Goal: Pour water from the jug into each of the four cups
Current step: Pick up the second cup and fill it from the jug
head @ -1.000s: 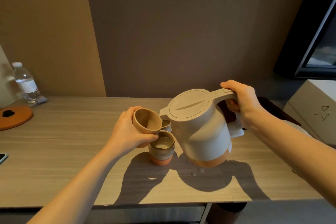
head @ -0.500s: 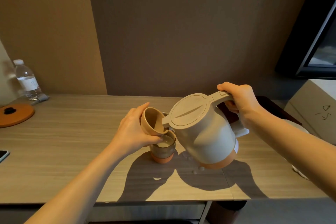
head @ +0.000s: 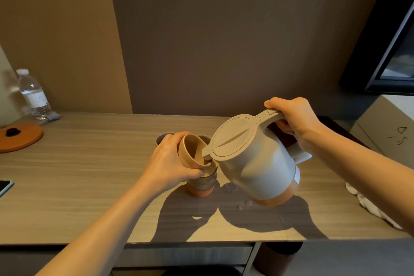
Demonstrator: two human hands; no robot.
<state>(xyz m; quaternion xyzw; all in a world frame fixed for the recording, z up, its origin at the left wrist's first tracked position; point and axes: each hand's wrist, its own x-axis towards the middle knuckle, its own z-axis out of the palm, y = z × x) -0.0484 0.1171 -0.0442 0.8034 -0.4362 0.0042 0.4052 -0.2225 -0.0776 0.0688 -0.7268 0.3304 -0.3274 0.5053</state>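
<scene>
Since a moment ago we have tipped the jug [head: 253,163] further forward and brought the tan cup [head: 193,151] up against its spout, so the spout now reaches into the cup's mouth.

Taking the jug as our landmark and working from the left: far to its left, by the wall, stand a water bottle [head: 33,94] and an orange disc [head: 20,138], with a phone [head: 4,187] at the desk's left edge. Nearer, our left hand [head: 170,161] is wrapped tight around the tan cup, fingers behind and thumb below, holding it tilted toward the spout. Directly under that cup, just left of the jug's base, a grey cup with an orange foot [head: 201,182] stands on the desk [head: 89,175] and seems to hold water. Two more cup rims [head: 164,135] peek out behind our hand. Drops of water [head: 243,204] lie on the desk below the jug.

Our right hand [head: 293,119] is clenched on the jug's handle, at its upper right, with the body hanging below and left of the grip. We judge the jug heavy with water and rigid, best held by that handle; the cups look ceramic, smooth and breakable, so a firm wrap suits them. A white cloth [head: 367,204] lies right of the jug.
</scene>
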